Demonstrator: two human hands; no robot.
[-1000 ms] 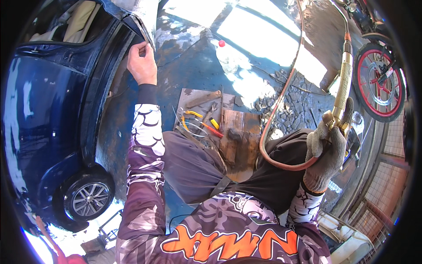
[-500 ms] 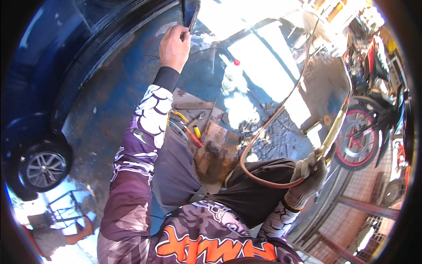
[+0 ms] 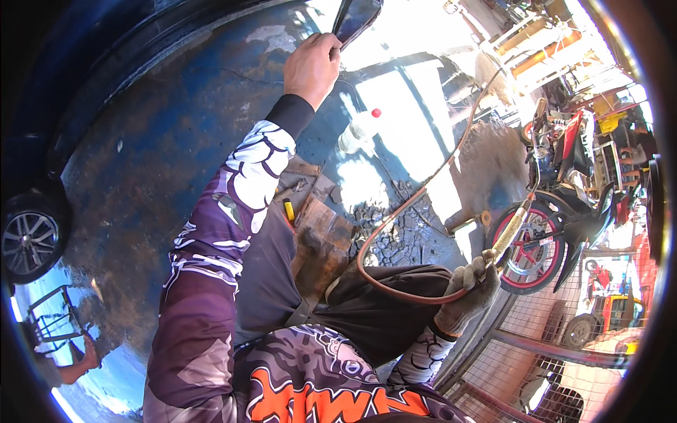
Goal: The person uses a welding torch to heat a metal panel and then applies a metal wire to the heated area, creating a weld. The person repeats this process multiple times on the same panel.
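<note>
At the top of the view, pinches the near corner of a dark panel (image 3: 358,24) between thumb and fingers of the bare left hand (image 3: 312,68), arm outstretched. Lower right, grips a long torch (image 3: 508,238) in the gloved right hand (image 3: 465,295), neck angled up in front of a motorcycle (image 3: 582,229). Holds hands well apart, each closed on its own object. Loops a brown hose (image 3: 395,216) from the glove over the thigh, then up across the blue-stained floor (image 3: 162,141). Farther out, shows a red-capped bottle (image 3: 357,132), wooden boards (image 3: 321,225) near the knees, a car wheel (image 3: 29,241) far left.
</note>
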